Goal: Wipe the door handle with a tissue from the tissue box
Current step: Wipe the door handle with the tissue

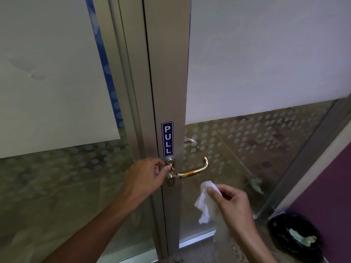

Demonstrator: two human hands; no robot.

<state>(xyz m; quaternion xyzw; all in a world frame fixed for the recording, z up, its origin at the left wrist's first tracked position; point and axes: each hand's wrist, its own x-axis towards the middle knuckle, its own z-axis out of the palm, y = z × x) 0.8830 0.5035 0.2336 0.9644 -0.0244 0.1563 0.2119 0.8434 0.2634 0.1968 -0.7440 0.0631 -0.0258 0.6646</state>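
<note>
A curved metal door handle [191, 171] with brownish smears sticks out from the silver door frame, below a blue PULL sign [167, 139]. My left hand [146, 177] pinches the handle's base near the frame with thumb and fingers. A crumpled white tissue [206, 201] hangs from my right hand [232, 204], just below and to the right of the handle, not touching it. No tissue box is in view.
The glass door [266, 73] has frosted panels and a dotted pattern lower down. A black-lined waste bin [296, 238] with scraps inside stands at the lower right by a purple wall [330, 186]. A keyhole [171, 181] sits under the handle.
</note>
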